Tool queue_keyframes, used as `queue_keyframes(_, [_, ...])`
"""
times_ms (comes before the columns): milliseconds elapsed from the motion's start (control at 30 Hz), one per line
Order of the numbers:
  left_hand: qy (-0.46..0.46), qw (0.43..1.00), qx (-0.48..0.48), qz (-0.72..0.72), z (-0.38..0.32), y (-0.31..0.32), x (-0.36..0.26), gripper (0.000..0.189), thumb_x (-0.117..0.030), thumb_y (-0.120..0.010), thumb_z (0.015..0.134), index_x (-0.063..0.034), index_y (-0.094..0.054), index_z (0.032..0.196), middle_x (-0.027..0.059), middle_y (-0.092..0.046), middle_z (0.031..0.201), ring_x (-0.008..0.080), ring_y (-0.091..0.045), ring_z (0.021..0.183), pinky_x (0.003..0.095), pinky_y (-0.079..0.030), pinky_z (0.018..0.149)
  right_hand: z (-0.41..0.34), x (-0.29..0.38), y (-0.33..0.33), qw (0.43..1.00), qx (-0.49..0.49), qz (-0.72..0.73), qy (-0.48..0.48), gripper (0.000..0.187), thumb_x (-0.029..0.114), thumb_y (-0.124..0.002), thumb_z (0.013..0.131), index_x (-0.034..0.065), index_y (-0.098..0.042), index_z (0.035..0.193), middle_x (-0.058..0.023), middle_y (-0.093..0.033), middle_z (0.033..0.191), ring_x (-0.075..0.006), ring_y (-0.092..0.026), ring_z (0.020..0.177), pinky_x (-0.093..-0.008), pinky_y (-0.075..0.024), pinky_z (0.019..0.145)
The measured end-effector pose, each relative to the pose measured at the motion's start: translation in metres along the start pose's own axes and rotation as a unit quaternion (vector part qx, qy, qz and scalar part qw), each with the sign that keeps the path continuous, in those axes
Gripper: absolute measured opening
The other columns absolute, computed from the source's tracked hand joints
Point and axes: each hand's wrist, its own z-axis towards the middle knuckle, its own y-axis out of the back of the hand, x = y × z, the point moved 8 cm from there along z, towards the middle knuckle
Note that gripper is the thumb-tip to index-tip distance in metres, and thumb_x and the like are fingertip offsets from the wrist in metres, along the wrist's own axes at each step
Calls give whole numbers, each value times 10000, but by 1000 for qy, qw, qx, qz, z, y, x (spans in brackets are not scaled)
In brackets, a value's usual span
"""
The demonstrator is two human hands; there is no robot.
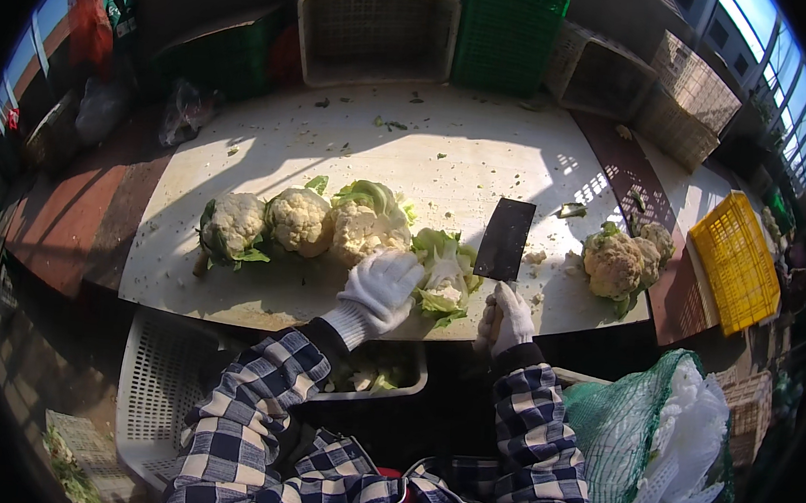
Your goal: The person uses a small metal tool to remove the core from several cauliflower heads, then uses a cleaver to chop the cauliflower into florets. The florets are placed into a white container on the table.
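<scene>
My left hand, in a white glove, grips the left side of a cauliflower that lies with its pale stem end and green leaves showing. Its fingertips are partly hidden against the leaves. My right hand, also gloved, is closed around the handle of a cleaver. The dark blade stands up just right of that cauliflower, apart from it. Left of it, three more heads sit in a row: a cauliflower with leaves, a trimmed cauliflower and a larger cauliflower behind my left hand.
Several cauliflowers sit at the right of the white tabletop, which carries scattered scraps. A yellow crate leans beyond. Below the front edge are a white basket and a green mesh bag. Crates line the back.
</scene>
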Motion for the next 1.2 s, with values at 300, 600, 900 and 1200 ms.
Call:
queue_keyframes(300, [54,997,-42,48,19,-59,-61,291,-174,-629,876,-143,-675,1162,115,-551,1279,316,-583,1075,417,-520,840,22,21,4,976,-64,-113,175,264,260,-713,875,61,-583,989,-42,-595,706,-157,-543,458,-273,-405,393])
queue_keyframes(600, [71,973,-88,-201,-20,-38,-40,358,-11,-665,755,-31,-683,1112,176,-639,1105,368,-631,989,425,-516,857,34,28,5,954,-70,-186,225,266,284,-714,849,54,-641,961,-29,-597,709,-122,-535,534,-283,-426,488])
queue_keyframes(900, [420,862,131,-253,-8,-82,-6,700,-571,-519,991,-44,-393,1435,232,-653,1228,403,-637,1111,447,-487,975,41,14,-13,930,-96,-246,258,355,227,-743,795,29,-674,1082,-68,-670,970,-183,-631,856,-329,-505,780])
queue_keyframes(1200, [465,821,201,-263,-12,-99,-23,1106,-545,-741,827,-52,-121,1599,266,-467,1488,378,-514,1340,393,-444,1077,20,-1,-11,911,-104,-317,242,379,243,-718,766,26,-678,1074,-167,-630,1078,-337,-640,1000,-393,-501,897])
